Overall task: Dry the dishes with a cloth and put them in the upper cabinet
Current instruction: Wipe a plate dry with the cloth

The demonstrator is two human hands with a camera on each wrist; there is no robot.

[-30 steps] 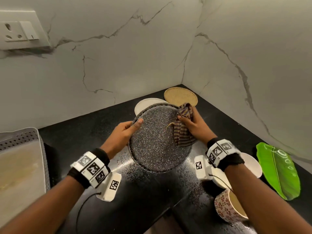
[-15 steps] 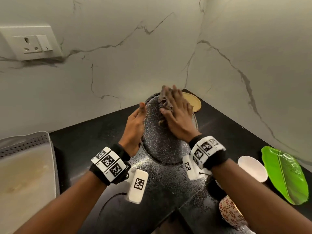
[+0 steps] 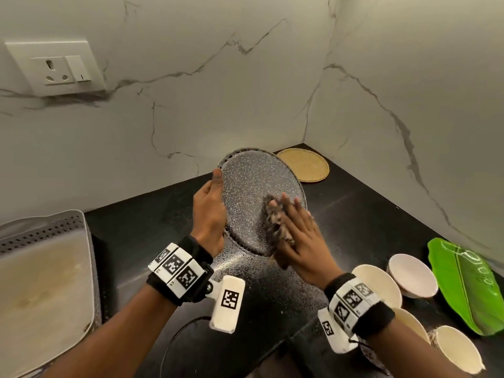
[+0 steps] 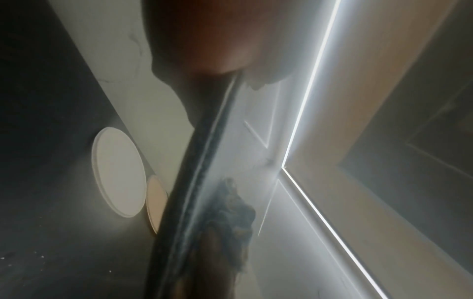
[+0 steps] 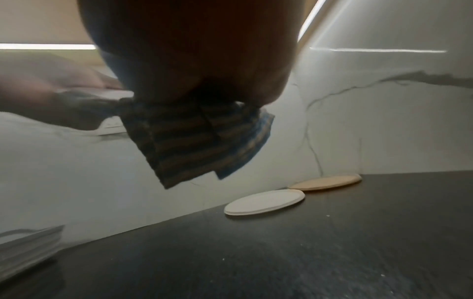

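A grey speckled plate (image 3: 251,192) is held tilted up over the black counter (image 3: 354,219). My left hand (image 3: 215,197) grips its left rim, thumb on the front face and fingers behind. My right hand (image 3: 294,227) lies flat with straight fingers, pressing a striped cloth (image 3: 275,222) against the plate's lower right face. In the left wrist view the plate's rim (image 4: 194,182) runs edge-on, with the cloth (image 4: 235,204) beside it. Seen from the right wrist, the cloth (image 5: 199,141) hangs below the palm of my right hand (image 5: 192,60).
A woven tan plate (image 3: 304,165) lies in the corner, a white plate (image 5: 263,202) beside it. Two pale bowls (image 3: 377,285) (image 3: 411,274), a cup (image 3: 455,347) and a green leaf plate (image 3: 469,285) sit at right. A perforated drying tray (image 3: 41,227) stands at left, a socket (image 3: 57,66) above.
My right hand has wiped the cloth from the plate's upper part down to its lower right. The left hand has stayed on the left rim and keeps the plate tilted up.
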